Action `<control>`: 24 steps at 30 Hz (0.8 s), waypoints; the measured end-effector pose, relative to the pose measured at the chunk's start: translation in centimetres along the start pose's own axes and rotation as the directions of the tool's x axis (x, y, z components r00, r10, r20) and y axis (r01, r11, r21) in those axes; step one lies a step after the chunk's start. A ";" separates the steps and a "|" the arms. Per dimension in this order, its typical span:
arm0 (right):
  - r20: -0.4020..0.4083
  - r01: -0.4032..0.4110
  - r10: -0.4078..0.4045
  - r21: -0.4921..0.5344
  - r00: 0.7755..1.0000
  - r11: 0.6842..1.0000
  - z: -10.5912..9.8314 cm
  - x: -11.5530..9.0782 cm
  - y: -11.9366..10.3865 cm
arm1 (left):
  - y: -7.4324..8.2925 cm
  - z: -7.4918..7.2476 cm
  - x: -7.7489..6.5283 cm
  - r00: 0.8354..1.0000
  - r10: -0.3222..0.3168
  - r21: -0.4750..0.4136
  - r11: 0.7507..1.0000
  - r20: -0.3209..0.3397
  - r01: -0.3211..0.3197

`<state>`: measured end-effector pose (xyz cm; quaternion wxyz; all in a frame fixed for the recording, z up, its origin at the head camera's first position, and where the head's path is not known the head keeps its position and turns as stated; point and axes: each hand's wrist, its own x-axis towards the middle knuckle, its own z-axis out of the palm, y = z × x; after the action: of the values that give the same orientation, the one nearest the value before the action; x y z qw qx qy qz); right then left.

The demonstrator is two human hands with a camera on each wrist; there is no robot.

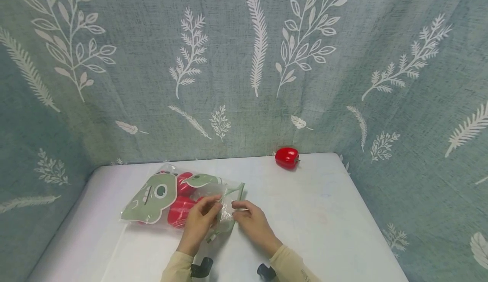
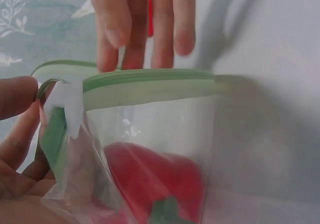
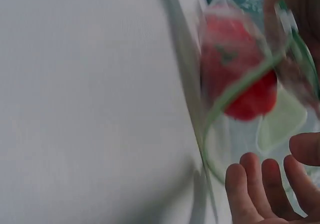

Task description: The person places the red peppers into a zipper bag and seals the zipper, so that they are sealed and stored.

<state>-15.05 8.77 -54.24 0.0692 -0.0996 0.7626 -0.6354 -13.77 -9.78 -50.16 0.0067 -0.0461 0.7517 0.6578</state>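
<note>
A clear zip bag (image 1: 135, 205) with a green dinosaur print lies on the table, holding several red bell peppers (image 1: 179, 212). My left hand (image 1: 200, 220) pinches the edge of its mouth, by a white slider (image 2: 74, 104) on the green zip (image 2: 150, 80). The mouth gapes in the right wrist view. At the bag's right end is my right hand (image 1: 253, 225), fingers (image 3: 240, 189) apart and slightly bent, with nothing in them; whether they touch the rim I cannot tell. Through the film a pepper (image 2: 155, 179) with a green stem shows.
Another red bell pepper (image 1: 287, 158) lies outside the bag near the back edge of the white table (image 1: 324, 222). A grey-green leaf-patterned curtain (image 1: 228, 78) hangs behind the table and along both sides.
</note>
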 end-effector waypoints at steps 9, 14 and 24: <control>-0.138 -0.018 -0.004 -0.157 0.990 0.988 -4.7 1.0 -0.1 | 0.1 -0.2 -0.2 1.000 -0.005 0.016 1.000 -0.017 0.005; -0.202 0.044 -0.109 -0.300 0.973 0.953 -7.7 2.2 -0.4 | 0.0 -0.3 -0.1 1.000 -0.021 0.020 1.000 -0.009 0.021; -0.244 0.132 -0.308 -0.546 0.920 0.827 -13.8 6.6 -1.5 | 0.1 -0.4 -0.1 0.999 -0.032 0.006 0.999 -0.001 0.032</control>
<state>-24.56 20.10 -50.12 -0.1602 -0.0982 0.8892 -0.4171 -13.69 -10.12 -49.96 0.0170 -0.0583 0.7530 0.6553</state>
